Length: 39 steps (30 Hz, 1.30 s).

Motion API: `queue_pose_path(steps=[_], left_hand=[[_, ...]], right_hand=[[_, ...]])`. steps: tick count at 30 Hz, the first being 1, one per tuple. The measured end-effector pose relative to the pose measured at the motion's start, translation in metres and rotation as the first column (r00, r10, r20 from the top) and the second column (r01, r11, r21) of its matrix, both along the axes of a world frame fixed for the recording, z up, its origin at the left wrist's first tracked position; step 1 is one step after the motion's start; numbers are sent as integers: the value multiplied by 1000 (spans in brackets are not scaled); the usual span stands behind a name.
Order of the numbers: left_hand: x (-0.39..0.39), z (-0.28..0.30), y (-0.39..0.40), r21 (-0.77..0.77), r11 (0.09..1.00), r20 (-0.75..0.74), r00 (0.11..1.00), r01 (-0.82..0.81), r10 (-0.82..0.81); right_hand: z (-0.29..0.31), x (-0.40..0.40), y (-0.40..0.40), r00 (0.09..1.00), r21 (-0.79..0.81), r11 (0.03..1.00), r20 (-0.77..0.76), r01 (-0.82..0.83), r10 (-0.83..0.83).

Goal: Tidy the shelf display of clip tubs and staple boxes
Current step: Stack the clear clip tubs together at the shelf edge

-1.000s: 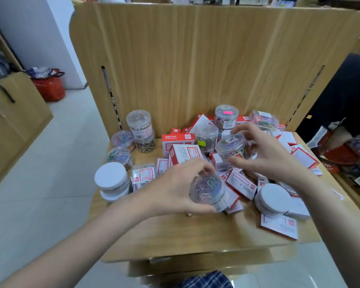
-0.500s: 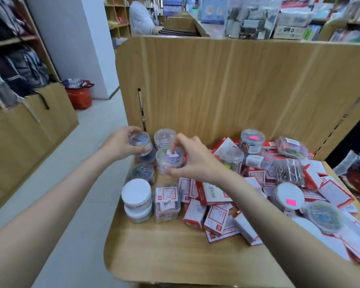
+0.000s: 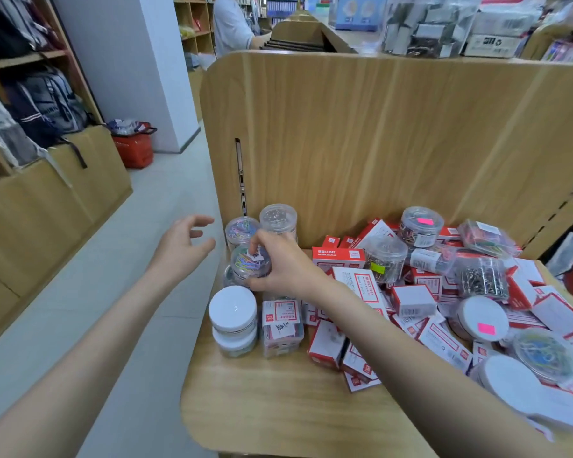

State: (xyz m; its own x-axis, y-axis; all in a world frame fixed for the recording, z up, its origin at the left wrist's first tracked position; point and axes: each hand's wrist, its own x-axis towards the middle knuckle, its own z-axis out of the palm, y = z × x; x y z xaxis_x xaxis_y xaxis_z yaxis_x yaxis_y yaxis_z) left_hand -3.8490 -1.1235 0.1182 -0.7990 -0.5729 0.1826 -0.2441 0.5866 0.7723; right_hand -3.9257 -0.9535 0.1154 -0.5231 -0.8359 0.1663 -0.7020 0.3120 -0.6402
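Observation:
My right hand (image 3: 285,266) grips a clear tub of coloured paper clips (image 3: 247,264) that rests on top of another tub at the shelf's left edge. My left hand (image 3: 182,246) hovers just left of the shelf, fingers loosely spread, holding nothing. Behind stand another tub of coloured clips (image 3: 240,230) and a taller clear tub of silver clips (image 3: 278,219). Two white-lidded tubs (image 3: 233,309) are stacked in front, beside a clear box with a red label (image 3: 282,325). Red and white staple boxes (image 3: 411,299) lie jumbled across the middle and right.
The wooden shelf (image 3: 278,408) has a tall back panel (image 3: 394,137) and bare wood at the front left. More clip tubs (image 3: 420,224) sit among the boxes on the right. A red basket (image 3: 134,148) stands on the aisle floor at left; a person (image 3: 232,24) stands far behind.
My left hand has let go of the tub at the back left and pulled away to the left. My right hand has lowered its clip tub onto the stack at the shelf's left edge.

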Motion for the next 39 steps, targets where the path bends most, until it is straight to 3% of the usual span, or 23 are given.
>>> queue_pose_path(steps=[7, 15, 17, 19, 21, 23, 25, 28, 31, 34, 39], left_hand=[[27, 3, 18, 32, 999, -91, 996, -5, 8], [5, 23, 71, -168, 969, -195, 957, 181, -212], [-6, 25, 85, -205, 947, -194, 938, 247, -287], [-15, 25, 98, -227, 925, -177, 921, 304, -346], [-25, 24, 109, -238, 916, -152, 919, 324, -364], [-32, 24, 119, -233, 920, -123, 929, 315, -349], [-36, 23, 126, -248, 917, -103, 933, 311, -344], [-34, 22, 127, -266, 926, -107, 946, 268, -305], [-19, 20, 118, -274, 951, -109, 977, 146, -181], [0, 18, 108, -277, 960, -74, 995, 43, -66], [33, 11, 87, -277, 961, 166, 984, -9, 57]], right_hand=[[6, -1, 13, 997, -45, 999, -80, 21, -24], [43, -23, 94, 946, -248, 925, -80, 287, -315], [46, -37, 117, 902, -270, 885, -104, 379, -418], [45, -59, 138, 794, -226, 813, -192, 536, -577], [39, -83, 153, 665, -76, 705, -277, 705, -694], [28, -101, 158, 640, 49, 658, -299, 751, -708], [16, -109, 160, 677, 33, 695, -264, 718, -687], [19, -105, 162, 723, -181, 756, -221, 629, -654], [49, -85, 147, 884, -315, 850, -67, 422, -463], [67, -67, 109, 978, -291, 939, -39, 184, -204], [67, -51, 29, 991, -191, 980, -132, -62, 37]])
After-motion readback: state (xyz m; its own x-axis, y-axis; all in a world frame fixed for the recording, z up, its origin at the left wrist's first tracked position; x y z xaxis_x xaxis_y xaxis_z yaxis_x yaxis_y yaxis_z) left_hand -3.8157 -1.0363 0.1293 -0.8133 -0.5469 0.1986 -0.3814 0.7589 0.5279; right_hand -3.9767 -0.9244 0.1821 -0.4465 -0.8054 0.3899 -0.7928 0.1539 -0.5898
